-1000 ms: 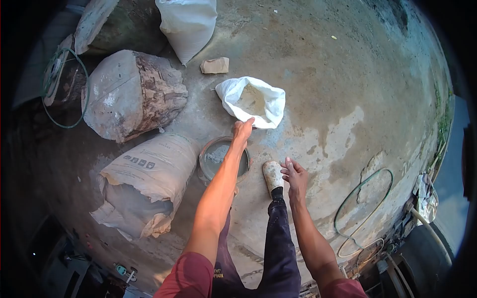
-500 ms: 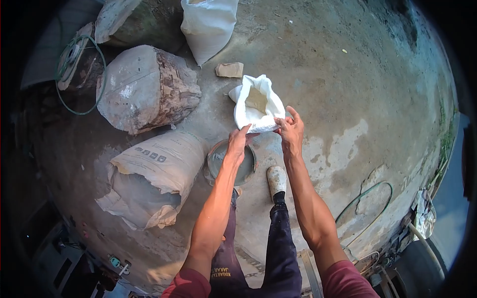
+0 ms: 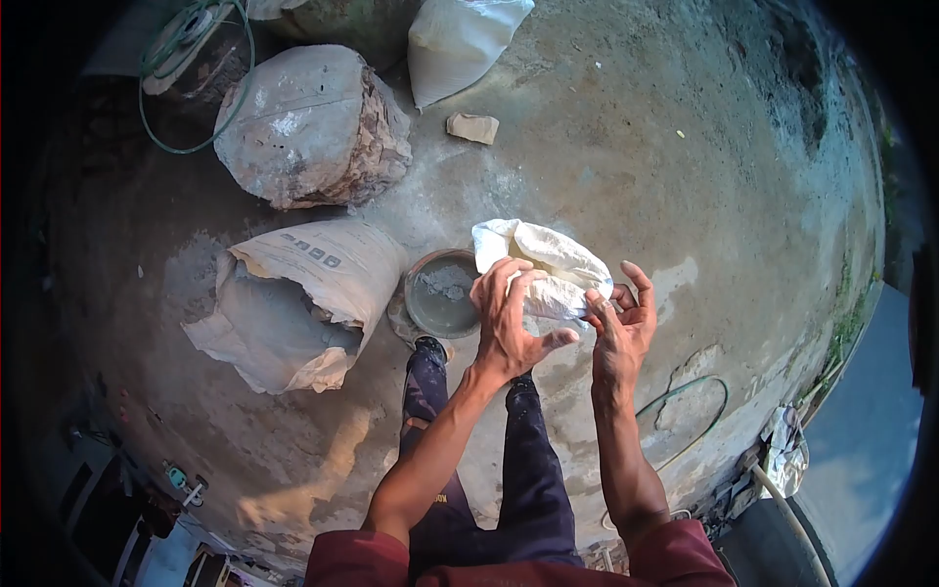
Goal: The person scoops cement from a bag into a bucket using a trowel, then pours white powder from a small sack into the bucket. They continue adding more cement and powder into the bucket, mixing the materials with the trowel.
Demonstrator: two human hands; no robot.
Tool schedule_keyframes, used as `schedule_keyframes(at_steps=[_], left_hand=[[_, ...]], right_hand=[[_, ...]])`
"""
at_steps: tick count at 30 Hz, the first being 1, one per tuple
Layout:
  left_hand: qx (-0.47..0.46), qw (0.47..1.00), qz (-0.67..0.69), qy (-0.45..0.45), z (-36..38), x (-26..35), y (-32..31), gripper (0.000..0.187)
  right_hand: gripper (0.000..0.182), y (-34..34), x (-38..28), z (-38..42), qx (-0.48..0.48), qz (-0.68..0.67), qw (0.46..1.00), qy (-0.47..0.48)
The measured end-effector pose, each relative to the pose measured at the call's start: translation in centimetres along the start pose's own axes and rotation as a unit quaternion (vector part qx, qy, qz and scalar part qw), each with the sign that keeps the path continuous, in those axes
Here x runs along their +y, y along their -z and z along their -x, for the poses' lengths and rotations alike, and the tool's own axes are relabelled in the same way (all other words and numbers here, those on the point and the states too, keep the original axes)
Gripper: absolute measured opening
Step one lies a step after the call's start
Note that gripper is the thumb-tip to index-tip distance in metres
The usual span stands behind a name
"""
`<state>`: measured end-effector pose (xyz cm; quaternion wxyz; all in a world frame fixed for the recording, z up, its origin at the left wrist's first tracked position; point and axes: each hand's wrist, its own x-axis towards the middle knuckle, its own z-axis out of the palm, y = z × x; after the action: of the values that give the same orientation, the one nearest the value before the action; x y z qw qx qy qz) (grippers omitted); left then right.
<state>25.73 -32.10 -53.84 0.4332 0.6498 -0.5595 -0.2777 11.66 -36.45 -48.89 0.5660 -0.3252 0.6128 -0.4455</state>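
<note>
The white sack [image 3: 559, 250] is in front of me with its mouth narrowed to a slit and pale powdery material just showing inside. My right hand [image 3: 623, 333] pinches the rim at its right corner between thumb and fingers. At the near left side, my left hand [image 3: 509, 323] lies with its fingers spread over the rim and its thumb stretched away to the right. A round basin [image 3: 442, 296] with grey powder stands on the ground just left of my left hand.
A torn paper bag [image 3: 357, 259] of grey powder lies left of the basin. Beyond it are a large stone-like block [image 3: 293, 122], a brick-like piece [image 3: 472, 128] and another full white sack [image 3: 460, 49]. Green hose [image 3: 719, 380] curves across the ground at right.
The white sack has come nearer to me and to the right, and its wide mouth has narrowed. My left hand has shifted from pinching the rim to lying spread over it.
</note>
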Motion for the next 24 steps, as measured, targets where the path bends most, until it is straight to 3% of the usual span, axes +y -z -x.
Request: schedule_keyframes(at_steps=[1,2,4,7,10,15,16,19,24], left_hand=[[-0.078,0.994,-0.044,-0.067,-0.4,2.1,0.7,0.050],[-0.079,0.994,-0.042,-0.063,0.1,2.8,0.1,0.050],[-0.166,0.976,0.142,0.006,0.8,4.2,-1.2,0.029],[-0.225,0.962,0.151,-0.036,1.1,6.1,-1.1,0.034],[-0.185,0.958,0.218,-0.033,3.2,9.6,-1.5,0.049],[-0.153,0.956,0.250,-0.008,6.0,15.7,-0.2,0.059],[-0.105,0.956,0.271,-0.030,6.3,16.8,-0.1,0.062],[-0.129,0.944,0.301,-0.024,7.9,18.7,1.9,0.068],[-0.088,0.959,0.269,-0.004,9.9,17.1,4.2,0.072]], right_hand=[[0.057,0.4,-0.9,1.0,0.007,-0.017,1.000,0.000],[0.058,1.0,-2.0,1.9,0.004,-0.002,1.000,0.002],[0.058,3.1,-3.2,3.2,0.005,0.014,1.000,-0.003],[0.062,5.9,-6.0,5.1,-0.013,0.039,0.999,-0.011],[0.056,12.2,-7.9,4.2,-0.100,0.152,0.983,-0.002],[0.046,23.4,3.5,1.1,0.108,0.101,0.972,-0.180],[0.046,23.5,4.9,1.9,0.111,0.068,0.969,-0.210],[0.044,21.9,7.2,3.4,0.059,-0.018,0.957,-0.283],[0.042,18.4,7.6,3.3,-0.013,-0.067,0.938,-0.339]])
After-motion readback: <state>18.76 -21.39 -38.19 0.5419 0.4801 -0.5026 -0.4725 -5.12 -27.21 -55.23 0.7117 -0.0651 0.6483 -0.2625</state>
